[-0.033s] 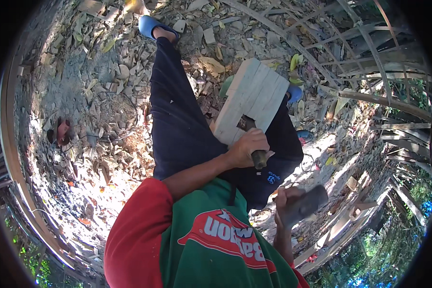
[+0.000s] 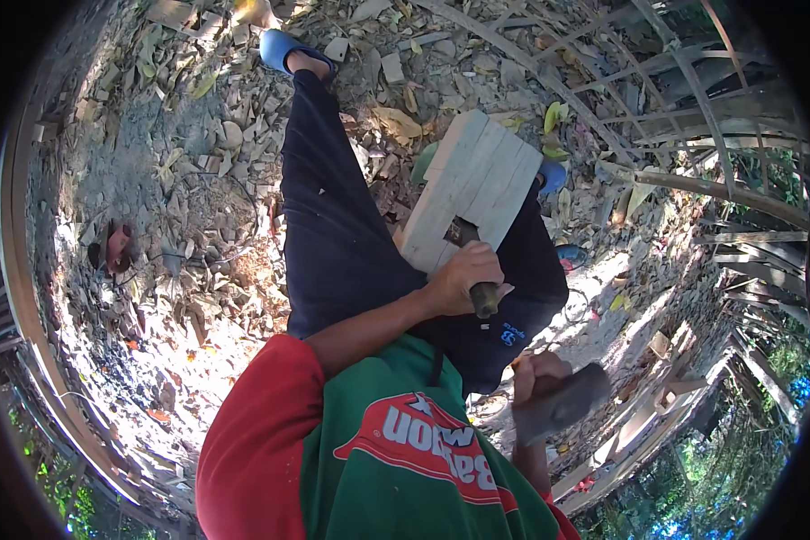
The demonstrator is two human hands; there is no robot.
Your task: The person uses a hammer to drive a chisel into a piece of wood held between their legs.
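Note:
A thick pale wooden block (image 2: pixel 488 171) rests tilted between my legs, with a dark rectangular cut near its closer end. My left hand (image 2: pixel 466 275) is closed round the handle of a chisel (image 2: pixel 486 301). The chisel's dark blade reaches into the cut, and its tip is hidden there. Off to the right, apart from the block, my right hand (image 2: pixel 540 373) grips a hammer (image 2: pixel 567 405) with a dark, blurred head. Most of the hammer's handle is hidden.
Dry leaves and wood chips (image 2: pixel 216 162) cover the ground. On the left lies a small reddish-brown object (image 2: pixel 117 247) with dark round parts. A fence of bamboo or wooden strips (image 2: pixel 693 117) stands at the right. A long wooden beam (image 2: pixel 16 234) runs along the left edge.
The hammer in my right hand has swung slightly down and left in the picture, its head turning. My left hand, the chisel and the block look still.

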